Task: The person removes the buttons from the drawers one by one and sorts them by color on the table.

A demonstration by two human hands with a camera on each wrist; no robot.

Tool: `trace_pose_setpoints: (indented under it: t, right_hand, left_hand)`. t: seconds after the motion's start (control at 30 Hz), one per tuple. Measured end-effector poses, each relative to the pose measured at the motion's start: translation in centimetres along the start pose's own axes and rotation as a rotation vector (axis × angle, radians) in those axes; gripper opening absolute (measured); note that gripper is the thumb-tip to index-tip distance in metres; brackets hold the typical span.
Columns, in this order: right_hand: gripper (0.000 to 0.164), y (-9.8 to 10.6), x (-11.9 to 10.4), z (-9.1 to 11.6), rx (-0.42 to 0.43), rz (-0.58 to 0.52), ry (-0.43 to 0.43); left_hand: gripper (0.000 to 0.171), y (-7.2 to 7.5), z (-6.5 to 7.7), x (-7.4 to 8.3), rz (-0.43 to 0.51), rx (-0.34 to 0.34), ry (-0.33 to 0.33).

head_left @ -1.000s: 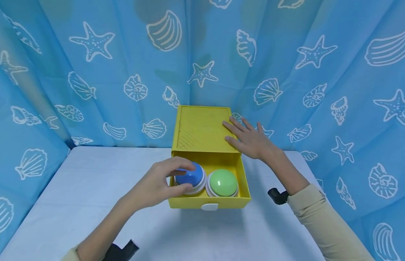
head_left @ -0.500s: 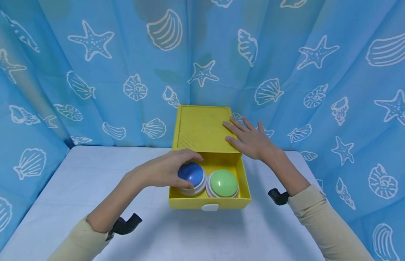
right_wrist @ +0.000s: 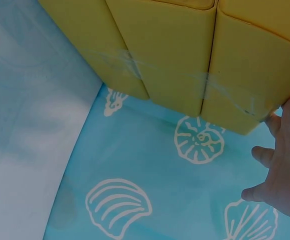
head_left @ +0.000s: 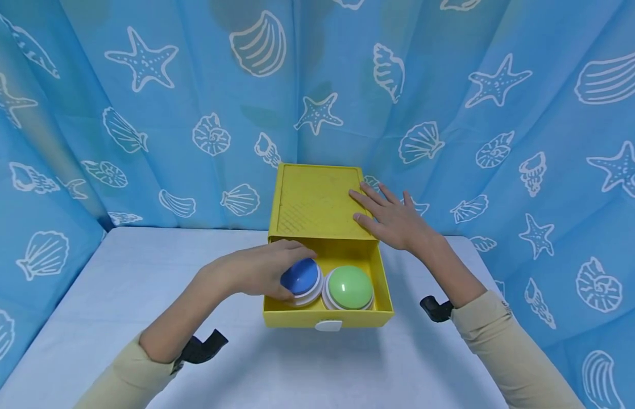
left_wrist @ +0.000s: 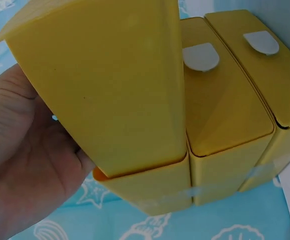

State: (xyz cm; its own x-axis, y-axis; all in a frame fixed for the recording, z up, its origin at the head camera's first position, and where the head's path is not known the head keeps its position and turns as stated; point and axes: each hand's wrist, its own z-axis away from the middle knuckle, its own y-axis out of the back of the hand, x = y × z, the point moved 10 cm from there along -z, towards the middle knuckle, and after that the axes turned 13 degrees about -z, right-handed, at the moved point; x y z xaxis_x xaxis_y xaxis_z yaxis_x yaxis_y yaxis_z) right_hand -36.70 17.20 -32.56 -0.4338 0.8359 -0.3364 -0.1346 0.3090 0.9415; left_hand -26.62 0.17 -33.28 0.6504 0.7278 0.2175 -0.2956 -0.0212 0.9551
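The blue dome (head_left: 302, 276) is glossy, white-rimmed.

Left hand (head_left: 261, 268) moved farther forward, fingers (head_left: 299, 250) now curled round blue dome (head_left: 303, 277)

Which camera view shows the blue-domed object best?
The head view: the blue-domed object shows from above in the yellow drawer, partly covered by the left hand. Neither wrist view shows any of it.

A white table (head_left: 123, 278) spreads wide; a yellow drawer unit (head_left: 317, 199) stands near its far edge.
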Motion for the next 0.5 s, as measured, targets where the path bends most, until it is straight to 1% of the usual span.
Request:
trace_pose_setpoints:
  t: [0.13,0.33,0.4,0.5]
  right_hand:
    - [0.063,0.0,0.0,0.1,0.001,-0.002,-0.011]
    - [0.064,0.0,0.0,0.0,0.002,-0.012,-0.010]
    - [0.064,0.0,0.1,0.0,-0.001,-0.016,-0.011]
    - [0.064,-0.1,0.2,0.0,-0.006,-0.019,-0.016]
  left_hand:
    - [0.070,0.3,0.1,0.2,-0.008,0.028,-0.015]
    - [0.070,1.0,0.5,0.0,-0.014,0.070,0.000]
    - [0.070,1.2,0.7,-0.1,0.001,0.090,0.004]
    - [0.070,1.7,0.9,0.0,0.033,0.127,-0.013]
